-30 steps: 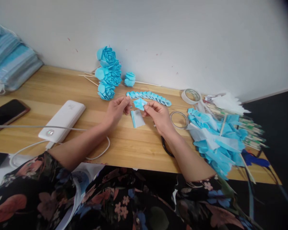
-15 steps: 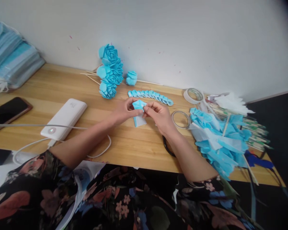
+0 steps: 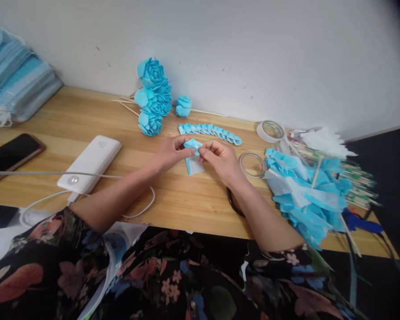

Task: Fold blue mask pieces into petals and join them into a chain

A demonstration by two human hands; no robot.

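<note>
Between my two hands is a small folded piece of light blue fabric [image 3: 192, 144], pinched at both sides. My left hand [image 3: 175, 152] grips its left edge with thumb and fingers. On its right edge, my right hand [image 3: 218, 158] closes thumb against fingertips. Beneath the hands lies a white and blue piece of fabric [image 3: 195, 166] on the table. Just beyond my fingers runs a curved row of folded blue petals [image 3: 210, 131]. To the right of my right hand sits a thin roll of tape [image 3: 252, 165].
Blue fabric flowers on sticks [image 3: 153, 98] and a single flower [image 3: 183, 106] lie near the wall. A power bank [image 3: 90, 162] with a cable, a phone [image 3: 13, 153] and stacked face masks [image 3: 20, 80] are left. At right are blue fabric scraps [image 3: 306, 191] and a white tape roll [image 3: 270, 131].
Both hands keep their pinch on the blue fabric piece, whose top looks slightly flatter now. The view has shifted a little; the other things stay in place.
</note>
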